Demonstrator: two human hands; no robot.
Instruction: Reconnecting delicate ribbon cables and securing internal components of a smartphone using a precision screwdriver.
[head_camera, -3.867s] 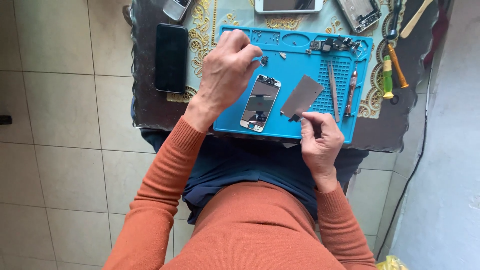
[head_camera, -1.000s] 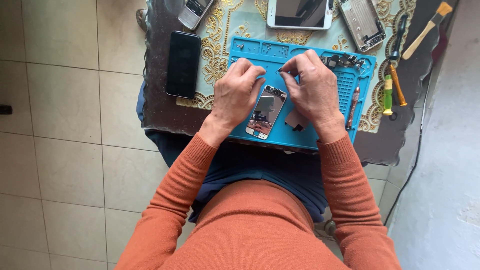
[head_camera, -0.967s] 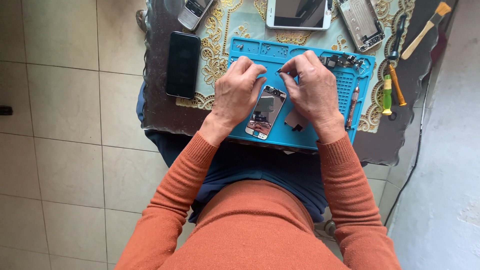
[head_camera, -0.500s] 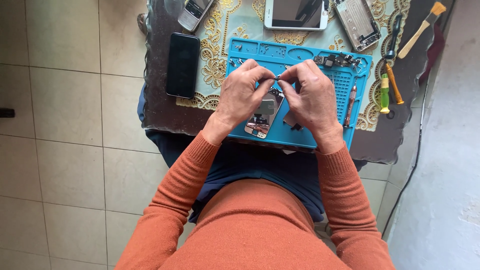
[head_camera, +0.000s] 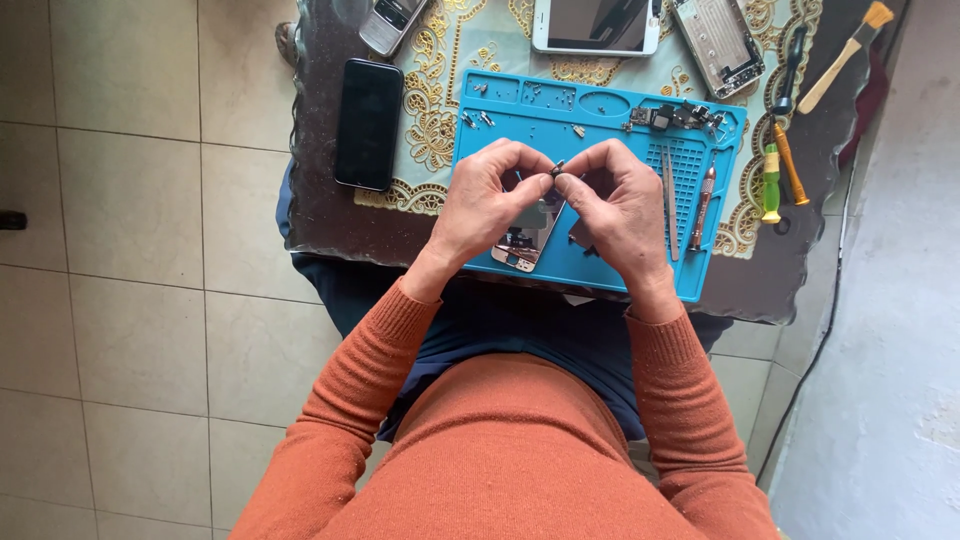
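Head view: left hand (head_camera: 487, 205) and right hand (head_camera: 618, 200) raised together over blue repair mat (head_camera: 600, 110), fingertips meeting on a tiny dark part (head_camera: 557, 168), each grip narrow, pinched on it. Opened phone (head_camera: 522, 240) flat on the mat just under the hands, at 6 o'clock from the part. Likely mid-fitting of a small component; next, steady placement called for. Screwdrivers (head_camera: 780, 170) at 3 o'clock, black phone (head_camera: 368, 122) at 9 o'clock on patterned tabletop (head_camera: 430, 110); pale tiled floor (head_camera: 130, 300) below.
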